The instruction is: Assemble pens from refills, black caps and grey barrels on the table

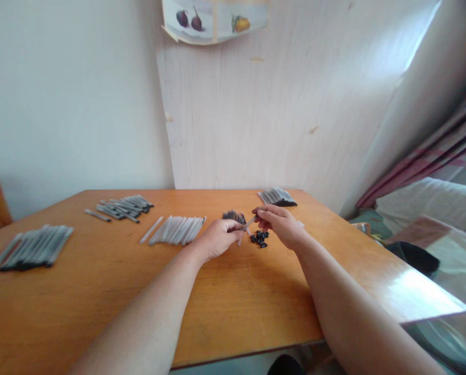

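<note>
Pen [250,223], slim and whitish, slants above the worktop [233,312], pinched by the left hand [219,239] and right hand [280,224], near small black parts [260,239]. Beside the worktop sits a dark container [424,264], its contents unclear.

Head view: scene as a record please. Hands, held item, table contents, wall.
left hand: pinching one end of a slim pale tube
right hand: fingers at the tube's other end
below hands: small black pieces, loose cluster
left of hands: row of whitish tubes
dark-ended tubes: near-left group, far-left group, far-right group
surface: wooden table
wall: fruit picture
</note>
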Motion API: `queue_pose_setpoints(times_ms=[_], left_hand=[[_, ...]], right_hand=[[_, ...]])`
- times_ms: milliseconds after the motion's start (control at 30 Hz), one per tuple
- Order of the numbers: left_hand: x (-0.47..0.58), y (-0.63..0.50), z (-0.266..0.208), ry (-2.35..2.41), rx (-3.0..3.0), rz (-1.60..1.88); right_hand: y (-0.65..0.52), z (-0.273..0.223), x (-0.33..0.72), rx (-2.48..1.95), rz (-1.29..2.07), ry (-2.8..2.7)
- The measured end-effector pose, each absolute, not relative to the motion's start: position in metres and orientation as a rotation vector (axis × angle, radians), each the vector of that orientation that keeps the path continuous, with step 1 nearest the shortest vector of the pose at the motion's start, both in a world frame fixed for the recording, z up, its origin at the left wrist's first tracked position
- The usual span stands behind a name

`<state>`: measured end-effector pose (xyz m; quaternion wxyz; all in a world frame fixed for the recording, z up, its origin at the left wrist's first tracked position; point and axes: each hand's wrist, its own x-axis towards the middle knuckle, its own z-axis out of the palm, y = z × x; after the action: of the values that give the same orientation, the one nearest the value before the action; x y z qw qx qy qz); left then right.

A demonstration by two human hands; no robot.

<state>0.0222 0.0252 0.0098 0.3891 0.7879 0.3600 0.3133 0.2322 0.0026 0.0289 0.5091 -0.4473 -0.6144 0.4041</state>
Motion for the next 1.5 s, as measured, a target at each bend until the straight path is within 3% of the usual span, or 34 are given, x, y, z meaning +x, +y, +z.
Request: queue_pose_setpoints(times_ms=[167,467,767,1067,1500], left_hand=[[0.024,0.025,0.009,0.923,2.020,0.807],[0.026,0.017,0.015,1.010,2.023,0.778],[0.024,0.018,0.016,0.959,2.021,0.783],[0.021,0.020,0.018,0.939,2.061,0.772],[0.025,0.021,0.012,0.987,2.014,0.788]], right_hand=[[0.004,0.025,0.233,-1.128,0.965,-1.509],[0.003,0.024,0.231,-1.404,0.622,-1.688],[0.003,0.027,0.230,-1.409,0.658,-1.625],[0.005,0.027,0.234,-1.093,0.991,-1.477],[0.006,0.022,0.230,-1.246,0.829,-1.520]])
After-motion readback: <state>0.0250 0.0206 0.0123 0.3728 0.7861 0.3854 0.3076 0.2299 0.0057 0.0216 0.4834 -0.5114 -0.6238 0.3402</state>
